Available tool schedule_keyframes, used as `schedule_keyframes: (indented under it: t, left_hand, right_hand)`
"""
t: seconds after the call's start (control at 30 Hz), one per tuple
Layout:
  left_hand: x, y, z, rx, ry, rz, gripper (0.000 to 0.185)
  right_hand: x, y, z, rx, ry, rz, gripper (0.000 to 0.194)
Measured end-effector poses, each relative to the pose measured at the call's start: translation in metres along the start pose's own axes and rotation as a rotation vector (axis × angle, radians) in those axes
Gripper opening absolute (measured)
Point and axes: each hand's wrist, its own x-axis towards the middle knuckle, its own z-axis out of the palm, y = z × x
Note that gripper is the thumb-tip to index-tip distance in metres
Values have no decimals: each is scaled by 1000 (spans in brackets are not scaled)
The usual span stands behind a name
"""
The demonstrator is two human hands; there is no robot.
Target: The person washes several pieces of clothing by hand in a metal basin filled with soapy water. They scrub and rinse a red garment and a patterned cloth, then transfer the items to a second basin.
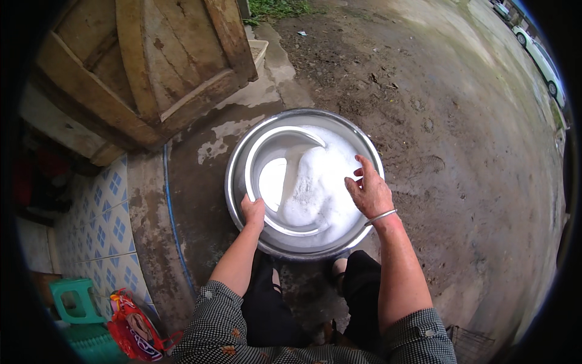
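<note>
A wide metal basin (230, 186) stands on the ground before me, with white suds (327, 186) over its right half. Inside it is a smaller shiny metal basin (249, 166), whose left rim shows as a curved arc while its right side is hidden under foam. My left hand (253, 212) grips this inner basin's rim at the lower left, thumb over the edge. Above the suds by the large basin's right rim, my right hand (370, 193) is held with fingers apart and nothing in it. A bangle (381, 217) circles that wrist.
A wooden door (177, 59) stands at upper left. A blue hose (171, 204) runs along the concrete beside tiles (109, 227). At lower left are a green plastic stool (76, 300) and a red bag (134, 325). Bare dirt ground (436, 150) extends right, towards parked cars (536, 59).
</note>
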Motion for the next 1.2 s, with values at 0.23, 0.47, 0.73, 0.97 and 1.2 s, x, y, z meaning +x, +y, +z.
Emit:
schedule_keyframes:
  t: [0.23, 0.47, 0.73, 0.97, 1.2]
  left_hand:
    - [-12, -39, 10, -188, -28, -274, 39]
    - [-11, -59, 9, -151, -165, -399, 48]
    - [-17, -53, 11, -22, -199, -324, 51]
    - [-19, -38, 4, 411, -173, -249, 55]
    - [-1, -61, 1, 374, -269, -431, 64]
  right_hand:
    - [3, 22, 5, 101, -69, 71, 56]
    - [17, 81, 27, 180, -176, 179, 62]
    - [21, 162, 74, -65, -235, 243, 71]
    - [26, 197, 106, -242, -123, 379, 70]
    - [62, 198, 117, -398, 5, 351, 39]
